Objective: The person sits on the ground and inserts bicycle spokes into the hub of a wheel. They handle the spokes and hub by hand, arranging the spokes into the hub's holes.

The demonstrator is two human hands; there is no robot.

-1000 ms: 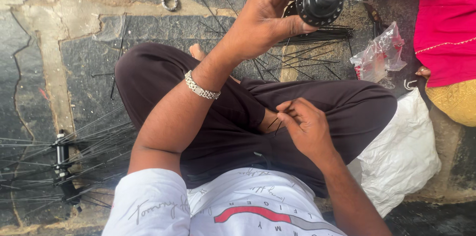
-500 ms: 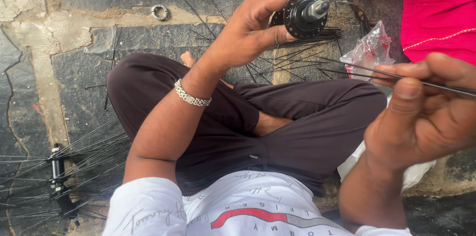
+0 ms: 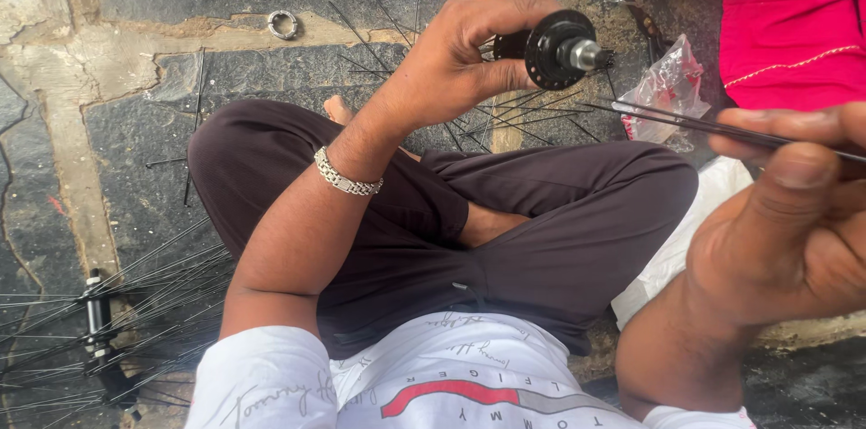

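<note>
Above the crossed legs, the left hand [image 3: 469, 55] grips a black hub [image 3: 555, 50] by its barrel; it looks heavy, rigid metal. The right hand [image 3: 794, 221] pinches thin spokes [image 3: 686, 120], springy and light, best held near one end

Two hubs — one held [image 3: 559, 50], one spoked [image 3: 95, 321] — one ring [image 3: 282, 24], one bracelet [image 3: 346, 178].

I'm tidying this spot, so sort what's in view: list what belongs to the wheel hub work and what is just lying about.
In use:
- black wheel hub, gripped in the left hand
- thin spokes, pinched in the right hand
- loose spokes on the stone floor

Lying about:
- metal ring
- clear plastic bag
- red cloth
- hub with spokes already in it
</note>
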